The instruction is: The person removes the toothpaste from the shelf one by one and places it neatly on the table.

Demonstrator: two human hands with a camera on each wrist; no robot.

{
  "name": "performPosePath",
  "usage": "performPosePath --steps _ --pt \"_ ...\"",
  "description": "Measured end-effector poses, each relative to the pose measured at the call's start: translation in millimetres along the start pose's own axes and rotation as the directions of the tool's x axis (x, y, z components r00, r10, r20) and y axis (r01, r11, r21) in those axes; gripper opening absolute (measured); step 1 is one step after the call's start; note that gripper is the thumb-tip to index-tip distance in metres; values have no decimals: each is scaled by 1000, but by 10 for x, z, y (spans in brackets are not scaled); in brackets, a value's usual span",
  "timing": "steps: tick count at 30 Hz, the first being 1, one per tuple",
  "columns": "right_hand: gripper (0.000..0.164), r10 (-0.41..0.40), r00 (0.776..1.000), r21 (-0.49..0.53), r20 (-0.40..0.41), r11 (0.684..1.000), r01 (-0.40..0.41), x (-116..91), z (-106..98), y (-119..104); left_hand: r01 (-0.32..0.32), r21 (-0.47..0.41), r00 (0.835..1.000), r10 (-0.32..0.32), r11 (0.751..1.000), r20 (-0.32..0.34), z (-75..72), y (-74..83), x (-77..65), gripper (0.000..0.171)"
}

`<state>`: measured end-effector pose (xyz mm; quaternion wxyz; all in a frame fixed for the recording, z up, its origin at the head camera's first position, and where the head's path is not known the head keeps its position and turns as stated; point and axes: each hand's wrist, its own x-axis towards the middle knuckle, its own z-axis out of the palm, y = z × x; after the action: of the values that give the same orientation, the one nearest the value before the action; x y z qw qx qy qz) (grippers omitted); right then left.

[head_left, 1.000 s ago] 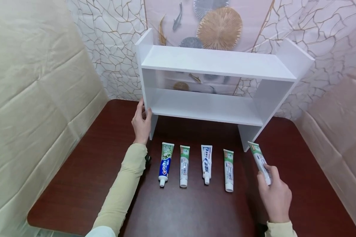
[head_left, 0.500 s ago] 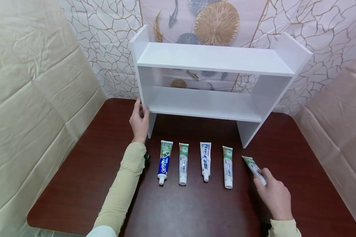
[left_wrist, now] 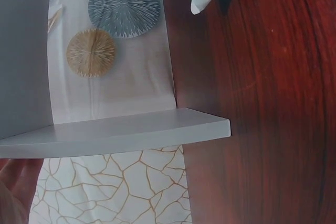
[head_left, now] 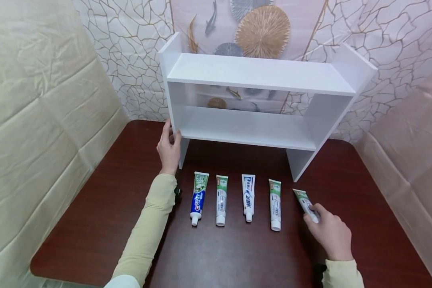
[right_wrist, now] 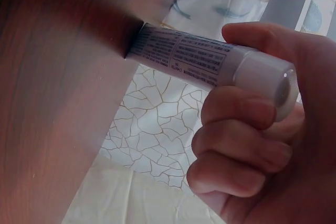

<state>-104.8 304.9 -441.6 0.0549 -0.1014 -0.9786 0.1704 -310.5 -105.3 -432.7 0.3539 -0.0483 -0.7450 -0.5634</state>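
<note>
My left hand (head_left: 169, 154) grips the left side panel of a white two-tier shelf (head_left: 248, 125), thumb at the front edge. In the left wrist view, fingers show at the lower left beside the shelf panel (left_wrist: 121, 136). My right hand (head_left: 330, 236) holds a green-and-white toothpaste tube (head_left: 303, 202) near its cap. In the right wrist view, that tube (right_wrist: 184, 56) tilts with its flat end at the tabletop. Left of it lie a green-and-white tube (head_left: 275, 204), a blue-and-white tube (head_left: 249, 198), another green-and-white tube (head_left: 221, 200) and a blue-and-green Crest tube (head_left: 199, 198), roughly parallel.
The dark red-brown table (head_left: 93, 216) has rounded corners. Behind the shelf hangs a patterned wall cloth (head_left: 129, 60). Beige padded fabric (head_left: 39, 120) closes off the left side, and similar fabric (head_left: 410, 144) the right. The row of tubes lies in front of the shelf.
My right hand has brought its toothpaste tube down and to the left, toward the row on the table. The left hand keeps its grip on the shelf. The head view shifted slightly.
</note>
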Motion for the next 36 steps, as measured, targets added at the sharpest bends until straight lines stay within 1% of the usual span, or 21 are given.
performPosePath --steps 6,10,14,21,26,29,32,36 --pt "44 12 998 -22 55 1000 -11 17 -9 6 -17 7 1000 17 1000 -5 -2 -13 6 46" --pt "45 1 997 -38 77 999 2 16 -18 10 -21 -1 1000 21 1000 -5 -2 0 10 46" --pt "47 -8 995 -57 100 998 14 23 -37 7 -18 -1 1000 18 1000 -2 -7 -1 13 46" --pt "52 22 987 -70 158 997 -11 15 -23 15 -5 -5 1000 5 1000 5 -19 11 4 45" --pt "55 16 981 -60 193 998 -4 -8 26 50 -2 0 1000 2 1000 8 -23 16 1 45" --pt "54 -2 975 -50 221 999 13 -30 56 73 -1 -1 1000 1 1000 6 -24 19 2 45" --pt "53 -1 969 -44 246 999 13 -46 73 85 -1 -4 1000 1 1000 6 -24 21 3 46" --pt "53 -7 970 -34 244 999 16 -60 82 93 -4 -4 1000 4 1000 3 -24 21 3 46"
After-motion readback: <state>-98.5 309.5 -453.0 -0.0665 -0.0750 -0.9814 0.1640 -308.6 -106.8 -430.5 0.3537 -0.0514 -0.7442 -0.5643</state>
